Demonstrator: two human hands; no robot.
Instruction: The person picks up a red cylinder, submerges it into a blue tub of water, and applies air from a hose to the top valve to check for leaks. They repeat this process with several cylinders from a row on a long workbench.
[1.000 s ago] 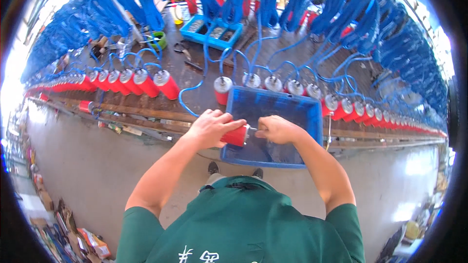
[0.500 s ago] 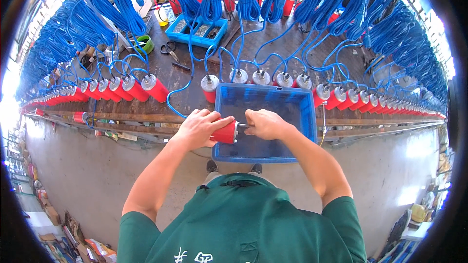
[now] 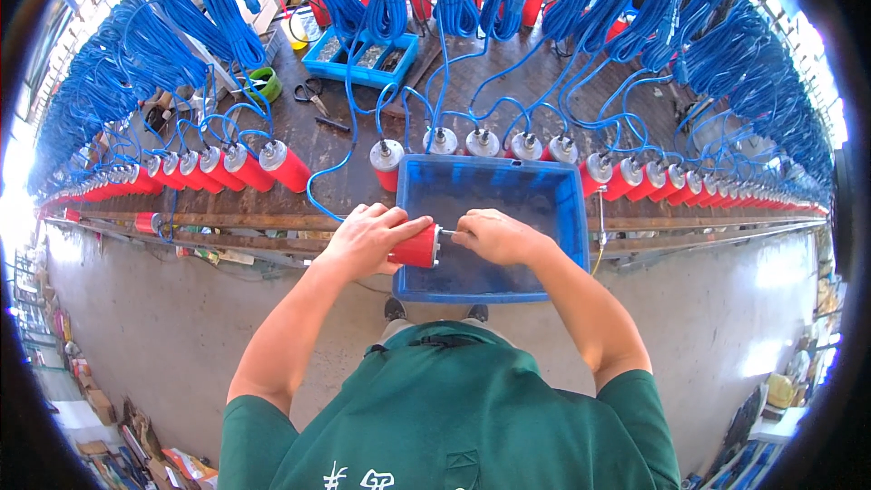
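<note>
My left hand (image 3: 365,241) is wrapped round a red cylinder (image 3: 415,248) that lies on its side with its silvery end facing right. A blue cable runs down from the bench to behind this hand. My right hand (image 3: 497,237) is closed on a slim metal rod (image 3: 450,233), which meets the upper part of the silvery end; its far part is hidden in my fingers. Both hands are over a blue plastic crate (image 3: 581,218) at the bench's front edge. Just beyond the crate, a red cylinder (image 3: 387,164) stands upright with a blue cable from its top.
Long rows of red cylinders (image 3: 288,170) line the bench (image 3: 336,191) on both sides. Coiled blue cables (image 3: 386,0) hang above. Farther back are a light-blue divided tray (image 3: 413,59), scissors (image 3: 313,95) and a green container (image 3: 265,84).
The right hand has turned slightly about the rod, its fingers shifting a little. The left hand still grips the red cylinder in the same spot. The whole view has moved slightly.
</note>
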